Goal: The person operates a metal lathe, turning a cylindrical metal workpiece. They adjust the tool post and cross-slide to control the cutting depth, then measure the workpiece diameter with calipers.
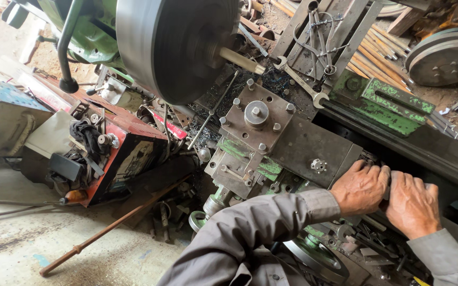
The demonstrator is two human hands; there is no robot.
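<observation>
I look down on an old green lathe. My left hand (pixel 360 186) lies palm down on the right edge of the grey carriage saddle (pixel 314 145), fingers curled over its rim. Beside it my right hand (pixel 412 202) rests on the same edge, fingers bent; whether either hand grips anything is hidden. Left of them stands the square tool post (pixel 257 115) with its bolts. A pale round bar (pixel 241 60) sticks out of the big dark chuck (pixel 173 45) toward the tool post.
An open-ended spanner (pixel 299 80) lies on the bed behind the tool post. A red and blue box of clutter (pixel 107 153) sits left. A rusty rod (pixel 107 229) lies on the concrete floor. A handwheel (pixel 316 257) is below my arm; rods and a pulley (pixel 446 55) are far right.
</observation>
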